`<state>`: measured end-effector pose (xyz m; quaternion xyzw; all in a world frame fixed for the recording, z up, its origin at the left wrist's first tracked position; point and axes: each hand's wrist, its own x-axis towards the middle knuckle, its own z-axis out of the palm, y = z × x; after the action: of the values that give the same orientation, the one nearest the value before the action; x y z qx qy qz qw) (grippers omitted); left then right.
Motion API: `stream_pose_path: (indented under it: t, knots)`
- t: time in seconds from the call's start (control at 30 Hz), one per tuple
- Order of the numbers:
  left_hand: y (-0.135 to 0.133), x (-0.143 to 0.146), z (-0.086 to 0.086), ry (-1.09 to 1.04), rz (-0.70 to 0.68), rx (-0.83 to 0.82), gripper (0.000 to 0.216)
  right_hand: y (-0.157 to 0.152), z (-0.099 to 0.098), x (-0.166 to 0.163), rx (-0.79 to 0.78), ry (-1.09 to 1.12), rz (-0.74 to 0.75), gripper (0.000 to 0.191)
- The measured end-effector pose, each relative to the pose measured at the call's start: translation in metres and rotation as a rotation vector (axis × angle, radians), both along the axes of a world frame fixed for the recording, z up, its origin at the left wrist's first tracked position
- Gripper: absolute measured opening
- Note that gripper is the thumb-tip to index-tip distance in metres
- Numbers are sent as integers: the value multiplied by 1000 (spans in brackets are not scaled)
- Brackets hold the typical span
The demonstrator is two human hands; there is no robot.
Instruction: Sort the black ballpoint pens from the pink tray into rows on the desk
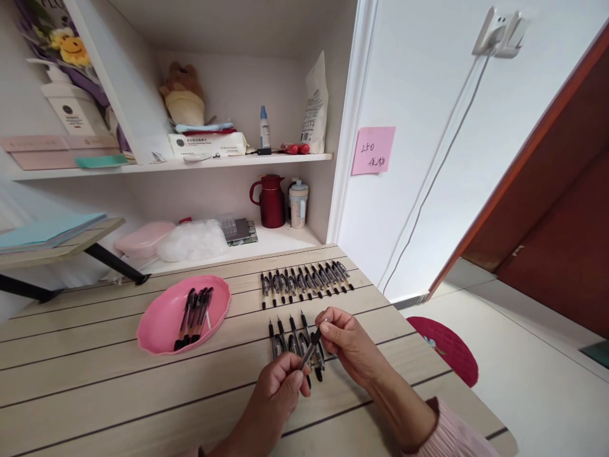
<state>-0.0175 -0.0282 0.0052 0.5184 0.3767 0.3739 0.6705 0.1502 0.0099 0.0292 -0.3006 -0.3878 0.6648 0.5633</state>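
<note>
A pen [311, 348] with a dark grip is held in the air between my two hands. My left hand [281, 387] pinches its clear barrel. The fingers of my right hand [343, 336] close on its tip end; whether they also hold some small part there I cannot make out. Just beneath lies a short row of pens [280, 333], partly covered by my hands, with caps beside some of them. Farther back, a longer row of pens [304, 282] lies side by side on the wooden table [190, 393].
Left of the rows, a pink plate [157, 317] holds several more pens [194, 317]. Behind the table are a red jug [272, 202], a pale cup [298, 204] and a white plastic bag [193, 241]. A red stool [450, 349] stands off the right edge.
</note>
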Motion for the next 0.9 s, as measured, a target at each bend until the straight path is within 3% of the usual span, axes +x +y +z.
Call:
stream_pose_path:
  t: [0.17,0.67,0.8,0.9]
  knots:
    - [1,0,0,19,1,-2,27,-1,3,0,-1,29,67,23]
    - [3,0,-2,56,9,-4,27,3,-5,1,-3,-9,5,17]
    - [3,1,-1,32,-2,-27,28,2,-4,0,-18,25,83,22]
    - [2,0,7,132,41,85,22,1,-3,0,-34,11,57,20]
